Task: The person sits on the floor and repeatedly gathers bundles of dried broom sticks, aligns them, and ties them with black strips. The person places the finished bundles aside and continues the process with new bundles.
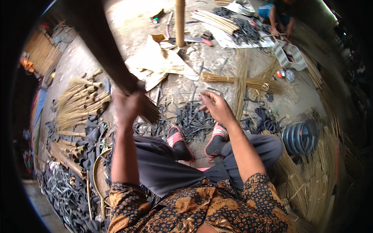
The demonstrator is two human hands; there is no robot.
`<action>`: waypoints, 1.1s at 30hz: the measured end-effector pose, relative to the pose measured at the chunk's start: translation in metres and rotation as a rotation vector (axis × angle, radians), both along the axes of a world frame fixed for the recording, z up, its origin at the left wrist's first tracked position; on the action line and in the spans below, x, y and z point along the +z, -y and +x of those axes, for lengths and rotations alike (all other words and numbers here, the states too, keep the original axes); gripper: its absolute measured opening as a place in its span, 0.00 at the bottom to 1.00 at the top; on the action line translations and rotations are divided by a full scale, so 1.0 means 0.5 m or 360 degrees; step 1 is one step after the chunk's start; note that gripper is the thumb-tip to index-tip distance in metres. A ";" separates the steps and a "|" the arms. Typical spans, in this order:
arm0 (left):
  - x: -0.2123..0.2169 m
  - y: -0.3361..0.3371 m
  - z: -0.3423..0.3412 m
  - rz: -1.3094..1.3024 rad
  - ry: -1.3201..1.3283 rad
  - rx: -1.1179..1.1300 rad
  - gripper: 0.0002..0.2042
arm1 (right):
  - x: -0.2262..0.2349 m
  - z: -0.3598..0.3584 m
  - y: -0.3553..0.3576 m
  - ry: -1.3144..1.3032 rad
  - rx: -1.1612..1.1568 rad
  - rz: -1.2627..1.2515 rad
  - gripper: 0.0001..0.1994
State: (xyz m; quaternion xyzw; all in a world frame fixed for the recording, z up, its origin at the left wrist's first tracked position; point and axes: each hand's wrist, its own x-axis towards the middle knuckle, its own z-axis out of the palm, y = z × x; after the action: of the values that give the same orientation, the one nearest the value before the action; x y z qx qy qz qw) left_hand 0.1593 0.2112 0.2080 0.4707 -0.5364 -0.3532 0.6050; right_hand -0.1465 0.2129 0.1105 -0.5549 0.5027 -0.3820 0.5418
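My left hand (128,105) is closed around the end of a long, dark bundle of thin sticks (99,42), like a stick broom. The bundle slants up past the upper left edge, and its cut ends (149,110) poke out below my fist. My right hand (218,108) hovers over the floor with nothing in it, fingers loosely bent and apart. Beneath and between both hands lies a heap of black rubber strips (196,120), by my feet in pink sandals (180,141). Just beyond the right hand are loose long sticks (241,77) across a tied stick bundle (219,77).
Several tied bundles (83,101) are piled at left, above dark scraps (70,198). A bamboo post (180,23), beige sacking (159,64) and a red-handled knife (198,40) are ahead. A co-worker (272,17) crouches far right near a white basket (289,56). A ribbed dark tub (299,138) stands right.
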 end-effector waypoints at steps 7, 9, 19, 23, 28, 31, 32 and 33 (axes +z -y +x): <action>-0.274 0.004 -0.336 0.1056 -0.0030 -0.1113 0.04 | -0.182 -0.088 -0.111 0.0403 -0.0658 0.0435 0.24; -0.364 0.009 -0.394 0.1361 -0.0370 -0.1241 0.09 | -0.231 -0.095 -0.117 0.0546 -0.0745 0.0457 0.23; -0.604 -0.046 -0.465 0.2115 -0.0220 -0.1088 0.15 | -0.419 -0.134 -0.148 0.0143 -0.0649 0.0990 0.27; -0.605 -0.054 -0.451 0.1983 -0.0365 -0.1272 0.18 | -0.433 -0.131 -0.143 0.0081 -0.0730 0.0982 0.25; -0.593 -0.047 -0.429 0.2236 -0.0629 -0.1179 0.17 | -0.426 -0.138 -0.150 0.0653 -0.0947 0.1078 0.17; -0.586 -0.044 -0.423 0.2207 -0.0526 -0.1159 0.17 | -0.423 -0.141 -0.154 0.0702 -0.0881 0.1124 0.16; -0.584 -0.043 -0.421 0.2197 -0.0491 -0.1164 0.17 | -0.422 -0.141 -0.154 0.0701 -0.0848 0.1095 0.15; -0.582 -0.042 -0.419 0.2197 -0.0484 -0.1163 0.16 | -0.421 -0.141 -0.154 0.0681 -0.0845 0.1086 0.15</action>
State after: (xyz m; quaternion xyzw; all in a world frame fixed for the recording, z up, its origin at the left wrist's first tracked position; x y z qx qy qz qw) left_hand -0.0504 0.2323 -0.0831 0.4801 -0.2284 -0.8423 0.0892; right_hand -0.2172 0.2900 -0.0999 -0.1069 0.6010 -0.4260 0.6678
